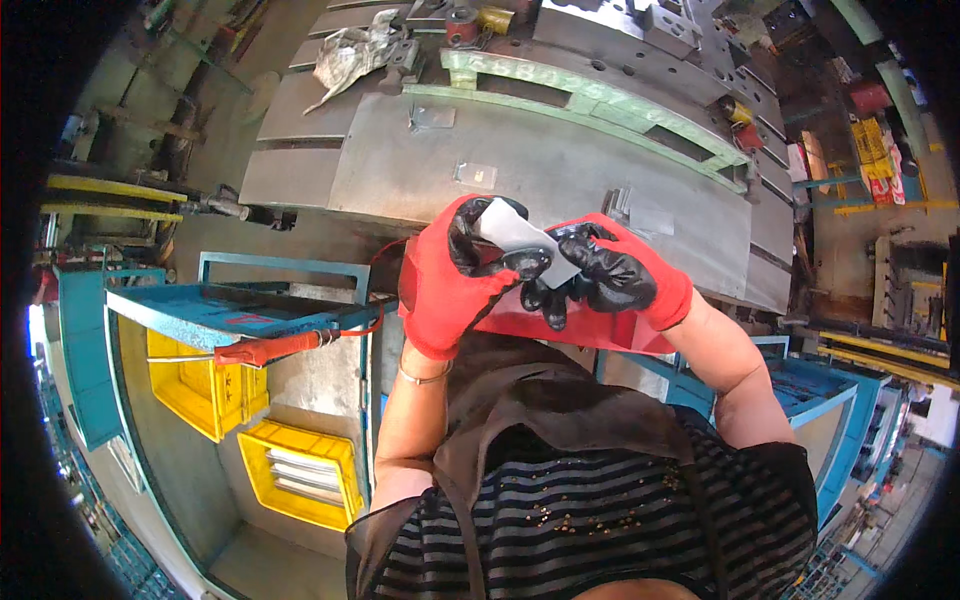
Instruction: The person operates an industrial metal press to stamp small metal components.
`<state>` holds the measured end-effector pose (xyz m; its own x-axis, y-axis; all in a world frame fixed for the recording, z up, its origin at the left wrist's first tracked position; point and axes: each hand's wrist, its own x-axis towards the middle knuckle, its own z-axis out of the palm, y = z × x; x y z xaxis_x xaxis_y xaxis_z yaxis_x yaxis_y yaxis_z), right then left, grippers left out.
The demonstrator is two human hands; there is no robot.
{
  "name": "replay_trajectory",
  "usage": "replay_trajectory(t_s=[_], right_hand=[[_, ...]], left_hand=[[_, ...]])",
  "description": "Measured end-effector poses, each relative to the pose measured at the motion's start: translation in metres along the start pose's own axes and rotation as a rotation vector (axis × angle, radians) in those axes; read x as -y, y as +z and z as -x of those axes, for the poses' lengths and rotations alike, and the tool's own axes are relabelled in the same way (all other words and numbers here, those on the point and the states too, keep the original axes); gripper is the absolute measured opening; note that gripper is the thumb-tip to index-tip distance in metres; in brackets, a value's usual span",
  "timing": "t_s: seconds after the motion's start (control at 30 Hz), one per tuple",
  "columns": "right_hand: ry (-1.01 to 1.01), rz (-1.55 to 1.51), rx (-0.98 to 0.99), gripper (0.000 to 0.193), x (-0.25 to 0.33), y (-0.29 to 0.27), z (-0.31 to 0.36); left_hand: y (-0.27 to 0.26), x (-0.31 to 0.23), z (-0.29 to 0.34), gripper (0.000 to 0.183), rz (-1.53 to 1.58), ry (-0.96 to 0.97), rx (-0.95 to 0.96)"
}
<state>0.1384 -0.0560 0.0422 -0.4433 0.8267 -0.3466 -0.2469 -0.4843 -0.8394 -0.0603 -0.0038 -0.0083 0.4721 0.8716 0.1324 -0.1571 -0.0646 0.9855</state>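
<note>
A small flat grey metal plate (510,228) is held up between my two hands, over the near edge of a machine bed. My left hand (450,275), in a red glove with black coated fingers, pinches it between thumb and fingers at its upper left. On the plate's lower right end, my right hand (622,270) closes its gloved fingers, in a matching glove. Under the hands, partly hidden by them, lies a red surface (535,325) whose kind I cannot make out.
Ahead lies the grey machine bed (380,160) with a pale green slotted bar (580,95) and a crumpled cloth (350,55). Small metal pieces (475,176) rest on it. To the left stand a blue trolley (165,305) bearing a red-handled tool (270,348) and yellow crates (345,470).
</note>
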Motion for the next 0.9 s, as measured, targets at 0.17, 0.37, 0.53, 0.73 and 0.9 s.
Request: replay_trajectory(t_s=[0.17, 0.37, 0.53, 0.73, 0.9], right_hand=[[-0.075, -0.052, -0.003, 0.039, -0.009, 0.003, -0.006], [0.001, -0.275, 0.107, 0.042, -0.019, -0.006, -0.018], [-0.016, -0.244, 0.035, 0.049, -0.023, -0.005, -0.021], [0.005, -0.475, 0.084, 0.042, -0.028, -0.003, -0.018], [0.059, -0.551, 0.164, 0.041, -0.023, -0.002, -0.017]], left_hand=[[-0.005, 0.009, 0.000, 0.039, 0.083, 0.077, -0.077], [-0.010, -0.001, -0.007, 0.020, -0.103, 0.028, -0.069], [-0.014, 0.000, -0.009, 0.018, -0.009, 0.040, -0.049], [-0.018, 0.005, -0.009, 0.024, 0.088, -0.048, -0.070], [-0.029, 0.004, -0.009, 0.034, 0.131, -0.146, 0.123]])
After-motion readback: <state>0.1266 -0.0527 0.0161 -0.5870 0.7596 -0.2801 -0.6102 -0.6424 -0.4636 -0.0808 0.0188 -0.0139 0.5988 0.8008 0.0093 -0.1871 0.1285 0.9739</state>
